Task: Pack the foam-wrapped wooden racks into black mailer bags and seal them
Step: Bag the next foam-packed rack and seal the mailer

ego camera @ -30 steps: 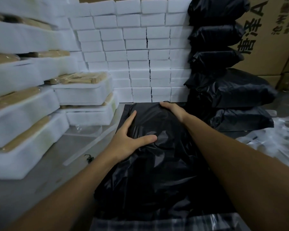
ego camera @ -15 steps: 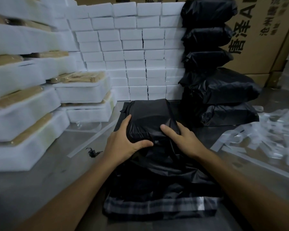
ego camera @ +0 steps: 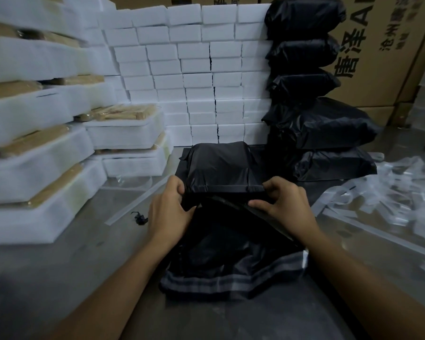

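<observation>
A filled black mailer bag lies on the grey table in front of me, its bulky far end holding a hidden rack. The loose open end with a grey adhesive strip trails toward me. My left hand pinches the bag's folded edge at its left side. My right hand pinches the same fold at its right side. Foam-wrapped wooden racks are stacked at the left.
White foam blocks form a wall at the back. Sealed black bags are piled at the right, against cardboard boxes. Clear peeled-off strips litter the table at the right. A small black scrap lies left of my hand.
Both hands slid back from the bag's far end toward me. They went from pressing the bag flat to pinching a fold across it, behind the packed rack.
</observation>
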The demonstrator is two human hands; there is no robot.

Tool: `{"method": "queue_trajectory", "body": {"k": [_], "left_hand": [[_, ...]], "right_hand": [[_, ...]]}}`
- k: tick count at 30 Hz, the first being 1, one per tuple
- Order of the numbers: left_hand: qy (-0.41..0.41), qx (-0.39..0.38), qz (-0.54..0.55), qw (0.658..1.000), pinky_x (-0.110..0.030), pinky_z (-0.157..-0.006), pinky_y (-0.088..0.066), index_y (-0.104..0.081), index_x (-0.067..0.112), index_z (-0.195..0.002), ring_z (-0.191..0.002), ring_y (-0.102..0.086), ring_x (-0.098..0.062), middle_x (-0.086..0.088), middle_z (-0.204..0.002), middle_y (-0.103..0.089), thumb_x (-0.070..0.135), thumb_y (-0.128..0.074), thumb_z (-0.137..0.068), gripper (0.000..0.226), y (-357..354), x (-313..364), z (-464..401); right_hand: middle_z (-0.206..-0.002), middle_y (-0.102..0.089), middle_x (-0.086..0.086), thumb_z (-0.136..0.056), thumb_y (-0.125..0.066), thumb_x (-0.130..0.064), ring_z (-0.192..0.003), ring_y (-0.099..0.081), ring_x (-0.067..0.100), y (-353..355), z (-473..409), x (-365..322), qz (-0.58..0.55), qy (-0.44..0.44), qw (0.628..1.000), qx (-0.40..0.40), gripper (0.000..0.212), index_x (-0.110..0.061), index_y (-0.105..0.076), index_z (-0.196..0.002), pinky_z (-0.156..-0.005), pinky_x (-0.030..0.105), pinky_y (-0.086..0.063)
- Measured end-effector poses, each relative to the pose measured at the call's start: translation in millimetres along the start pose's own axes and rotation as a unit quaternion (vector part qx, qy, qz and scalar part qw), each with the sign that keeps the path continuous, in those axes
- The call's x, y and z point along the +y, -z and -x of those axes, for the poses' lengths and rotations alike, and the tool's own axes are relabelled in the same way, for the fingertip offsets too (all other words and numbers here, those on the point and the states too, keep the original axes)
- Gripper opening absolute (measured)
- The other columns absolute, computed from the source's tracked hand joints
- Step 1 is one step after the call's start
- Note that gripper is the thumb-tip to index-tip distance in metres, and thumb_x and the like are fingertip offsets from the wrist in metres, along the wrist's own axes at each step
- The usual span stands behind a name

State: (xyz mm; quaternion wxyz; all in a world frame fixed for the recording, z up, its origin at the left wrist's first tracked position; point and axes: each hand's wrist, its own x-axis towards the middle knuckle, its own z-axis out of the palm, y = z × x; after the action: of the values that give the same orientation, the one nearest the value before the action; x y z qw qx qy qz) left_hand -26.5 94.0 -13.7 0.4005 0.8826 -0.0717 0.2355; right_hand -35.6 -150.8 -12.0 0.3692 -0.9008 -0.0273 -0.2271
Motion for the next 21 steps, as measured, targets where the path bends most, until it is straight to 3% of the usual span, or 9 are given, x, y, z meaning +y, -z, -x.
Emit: {"method": "queue_trajectory", "body": {"k": [1,3,6,8,11,14,16,19,21], "left_hand": [[-0.016,0.004,-0.004,1.0,-0.037,-0.048,-0.035,-0.039,0.02,-0.076,-0.049,-0.038,-0.018,-0.004,-0.054,-0.047,0.03,-0.064,-0.072,0.028,0.4,0.5,0.6],[-0.044,0.002,-0.023,0.999,-0.032,-0.048,-0.029,-0.035,0.022,-0.065,-0.049,-0.034,-0.015,0.003,-0.053,-0.04,0.016,-0.059,-0.074,0.027,0.5,-0.6,-0.1],[-0.047,-0.03,-0.045,0.997,-0.027,-0.054,-0.034,-0.044,0.026,-0.057,-0.051,-0.042,-0.013,0.006,-0.052,-0.045,0.002,-0.07,-0.074,0.039,3.6,-6.9,-5.2],[-0.034,-0.051,-0.05,0.997,-0.027,-0.061,-0.04,-0.055,0.026,-0.062,-0.056,-0.05,-0.009,0.008,-0.057,-0.054,0.008,-0.077,-0.075,0.031,9.1,-12.8,-9.3],[-0.03,-0.095,-0.019,0.995,-0.02,-0.068,-0.048,-0.067,0.029,-0.074,-0.069,-0.061,-0.002,0.012,-0.072,-0.066,0.01,-0.075,-0.082,0.022,17.8,-20.5,-11.4],[-0.015,-0.144,0.004,0.989,-0.013,-0.077,-0.047,-0.071,0.038,-0.085,-0.087,-0.064,0.006,0.02,-0.087,-0.07,0.007,-0.063,-0.092,0.033,27.0,-24.1,-12.0],[-0.009,-0.183,0.008,0.983,-0.016,-0.086,-0.049,-0.073,0.034,-0.097,-0.096,-0.064,0.005,0.014,-0.097,-0.072,-0.006,-0.054,-0.091,0.044,30.9,-26.1,-12.5],[-0.019,-0.206,0.01,0.978,-0.015,-0.088,-0.049,-0.071,0.03,-0.104,-0.1,-0.063,0.004,0.006,-0.101,-0.072,-0.017,-0.049,-0.085,0.055,32.9,-28.8,-12.1],[-0.029,-0.194,0.02,0.98,-0.01,-0.083,-0.048,-0.072,0.029,-0.103,-0.098,-0.065,0.005,0.01,-0.098,-0.073,-0.012,-0.06,-0.085,0.046,31.9,-30.4,-12.7]], "right_hand": [[-0.073,-0.061,-0.009,-0.071,-0.09,-0.03,-0.069,-0.057,0.007,-0.6,1.4,0.2,-0.01,0.005,1.0,0.016,0.038,-0.019,-0.059,-0.089,-0.062,0.019,-0.044],[-0.063,-0.053,-0.008,-0.073,-0.088,-0.025,-0.06,-0.052,0.009,-3.7,4.4,-0.4,-0.011,0.031,0.999,0.021,0.04,-0.021,-0.049,-0.077,-0.059,0.028,-0.045],[-0.065,-0.062,-0.008,-0.08,-0.084,-0.019,-0.066,-0.06,0.013,-4.8,1.8,1.0,-0.003,0.051,0.999,0.0,0.023,-0.021,-0.062,-0.072,-0.066,0.039,-0.054],[-0.073,-0.069,-0.009,-0.081,-0.083,-0.014,-0.077,-0.068,0.013,-0.9,-3.4,5.9,-0.013,0.045,0.999,-0.024,0.012,-0.022,-0.073,-0.076,-0.074,0.03,-0.056],[-0.075,-0.069,-0.018,-0.084,-0.079,-0.008,-0.083,-0.071,0.008,5.8,-8.8,12.6,-0.032,0.052,0.996,-0.07,0.012,-0.021,-0.08,-0.084,-0.074,0.007,-0.049],[-0.089,-0.074,-0.017,-0.091,-0.065,0.006,-0.097,-0.071,0.008,15.4,-10.5,20.3,-0.066,0.046,0.987,-0.14,0.034,-0.024,-0.079,-0.095,-0.087,0.015,-0.052],[-0.1,-0.077,-0.008,-0.09,-0.054,0.019,-0.104,-0.071,0.01,23.1,-9.2,24.0,-0.108,0.022,0.973,-0.205,0.053,-0.026,-0.077,-0.104,-0.092,0.024,-0.054],[-0.103,-0.077,0.004,-0.084,-0.051,0.029,-0.102,-0.072,0.013,28.6,-8.0,25.4,-0.159,0.005,0.953,-0.256,0.061,-0.022,-0.072,-0.109,-0.086,0.024,-0.057],[-0.101,-0.077,0.004,-0.082,-0.051,0.031,-0.101,-0.072,0.011,30.4,-7.6,24.6,-0.175,-0.008,0.945,-0.275,0.064,-0.023,-0.07,-0.111,-0.081,0.021,-0.057]]}}
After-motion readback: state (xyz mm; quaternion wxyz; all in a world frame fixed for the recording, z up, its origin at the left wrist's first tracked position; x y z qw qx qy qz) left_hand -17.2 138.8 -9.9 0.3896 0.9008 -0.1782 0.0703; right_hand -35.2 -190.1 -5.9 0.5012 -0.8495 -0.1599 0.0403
